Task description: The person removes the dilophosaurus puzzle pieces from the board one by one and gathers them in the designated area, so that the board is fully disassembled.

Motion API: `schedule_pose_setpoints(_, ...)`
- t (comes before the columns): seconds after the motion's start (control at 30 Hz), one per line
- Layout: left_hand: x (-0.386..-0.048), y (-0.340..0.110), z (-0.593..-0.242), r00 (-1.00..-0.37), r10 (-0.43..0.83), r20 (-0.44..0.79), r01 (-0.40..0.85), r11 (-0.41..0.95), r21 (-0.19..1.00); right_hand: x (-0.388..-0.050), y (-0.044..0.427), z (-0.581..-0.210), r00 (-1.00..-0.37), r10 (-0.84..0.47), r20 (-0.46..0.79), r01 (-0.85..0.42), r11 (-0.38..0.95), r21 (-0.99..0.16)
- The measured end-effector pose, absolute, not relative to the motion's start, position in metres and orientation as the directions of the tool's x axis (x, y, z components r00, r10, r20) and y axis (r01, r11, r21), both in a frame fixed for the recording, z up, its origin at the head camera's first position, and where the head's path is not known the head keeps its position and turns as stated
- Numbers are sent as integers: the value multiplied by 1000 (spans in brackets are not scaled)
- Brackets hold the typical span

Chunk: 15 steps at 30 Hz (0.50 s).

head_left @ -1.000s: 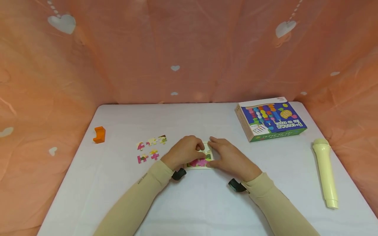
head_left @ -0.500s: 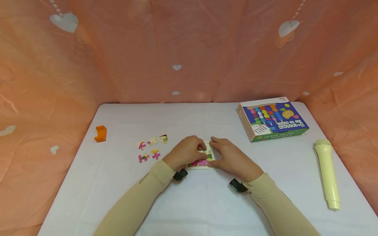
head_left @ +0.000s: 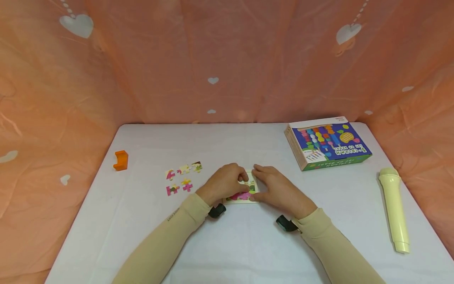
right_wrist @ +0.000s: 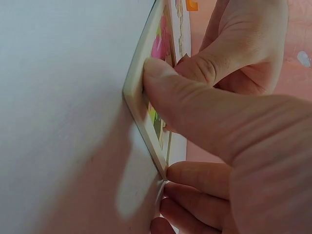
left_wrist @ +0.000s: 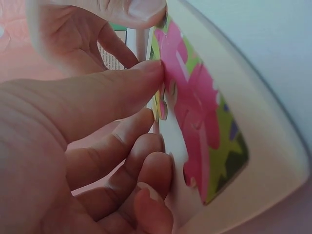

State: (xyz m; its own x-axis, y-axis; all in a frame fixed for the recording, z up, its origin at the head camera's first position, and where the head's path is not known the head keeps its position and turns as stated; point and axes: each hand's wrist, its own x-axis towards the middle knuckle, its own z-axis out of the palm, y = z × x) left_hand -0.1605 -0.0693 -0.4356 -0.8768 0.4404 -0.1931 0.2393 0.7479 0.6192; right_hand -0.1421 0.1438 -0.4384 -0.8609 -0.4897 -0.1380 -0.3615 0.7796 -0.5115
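Over a half-covered puzzle tray (left_wrist: 273, 156), right hand (head_left: 280, 192) spread, gripping the tray's edge, left hand (head_left: 224, 180) curled, its hold unclear

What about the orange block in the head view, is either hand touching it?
No, the orange block lies well apart, while the left hand and right hand are both at the puzzle board.

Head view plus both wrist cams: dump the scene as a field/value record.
left hand: over the puzzle board; whether it pinches a piece, unclear
right hand: at the board's right side, thumb on its rim
board fill: partial, pink section in, bare area visible
loose pieces: clustered left of the board
far left: orange block
far right: pale yellow microphone-shaped object
back right: printed box, lying flat
surface: white table
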Motion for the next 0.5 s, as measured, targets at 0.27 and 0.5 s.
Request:
schedule_pose_setpoints(0.27, -160, -69, -436, -878, 446, -175, 254, 743, 619, -142, 143, -438, -860, -489, -143, -360, 781, -510)
schedule_pose_setpoints(0.5, -161, -70, -435, -874, 466, -140, 269, 702, 659, -143, 144, -439, -860, -491, -143, -359, 779, -514)
